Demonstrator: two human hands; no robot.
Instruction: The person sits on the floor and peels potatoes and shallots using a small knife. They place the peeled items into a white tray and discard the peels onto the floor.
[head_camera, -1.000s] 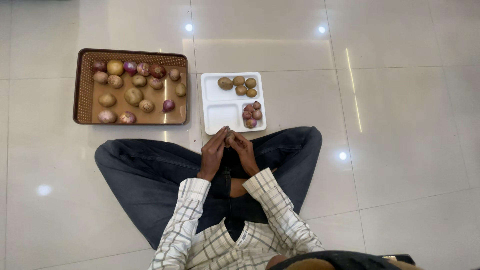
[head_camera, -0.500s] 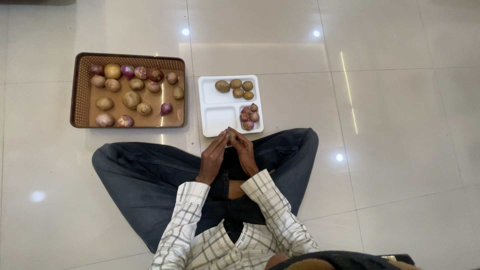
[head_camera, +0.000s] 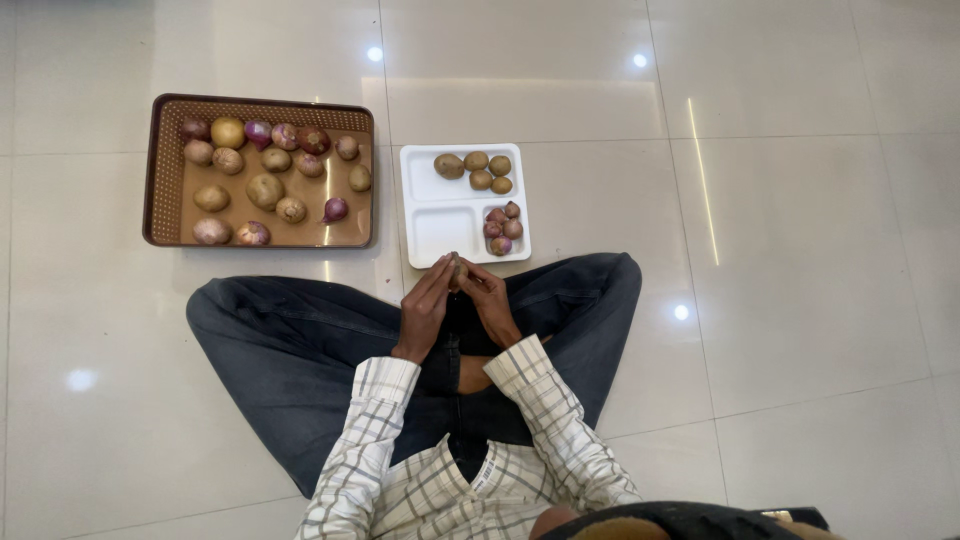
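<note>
I sit cross-legged on a tiled floor. My left hand (head_camera: 426, 305) and my right hand (head_camera: 490, 300) meet in front of my legs, fingertips together around a small brown potato (head_camera: 459, 270). Just beyond them lies a white compartment plate (head_camera: 428, 180). Its top section holds several small potatoes (head_camera: 477, 170) and its lower right section holds several small red onions (head_camera: 501, 228). The lower left section is bare.
A brown rectangular tray (head_camera: 164, 170) lies on the floor to the left of the plate, with several potatoes and red onions (head_camera: 268, 170) scattered in it. Glossy cream floor tiles (head_camera: 780, 200) surround everything.
Both hands stay together on the small potato, shifting only slightly; the view wobbles a little.
</note>
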